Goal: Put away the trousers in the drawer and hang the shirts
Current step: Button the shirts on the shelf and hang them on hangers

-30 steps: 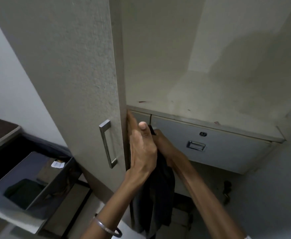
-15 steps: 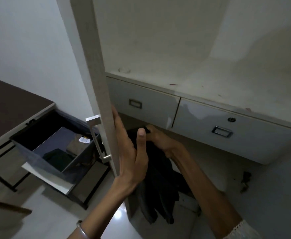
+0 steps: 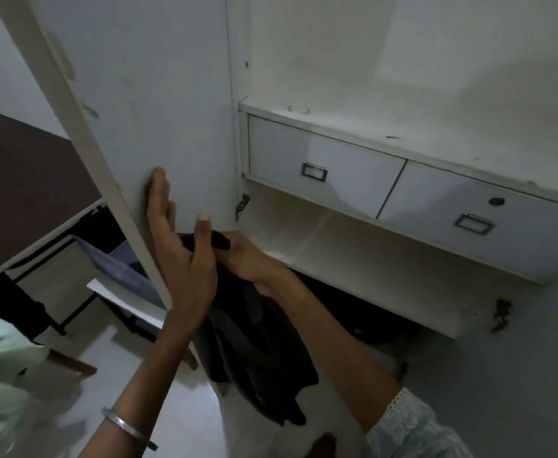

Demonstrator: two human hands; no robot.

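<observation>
The dark trousers point(image 3: 261, 352) hang in front of the open wardrobe, below the level of the drawers. Their long axis runs nearly straight down, with the bunched top end up in the right hand point(image 3: 247, 259) and the loose end pointing at the floor. That hand's fingers are curled tight round the cloth. The left hand point(image 3: 180, 259) lies flat on the inner face of the wardrobe door point(image 3: 158, 94), fingers straight and close together, thumb standing off; a metal bangle point(image 3: 124, 424) sits on that wrist. The left drawer point(image 3: 320, 163) and right drawer point(image 3: 475, 219) are both closed, above a bare shelf point(image 3: 370, 269). Half a second ago the left hand was wrapped over the door's edge. The door has since swung wider.
</observation>
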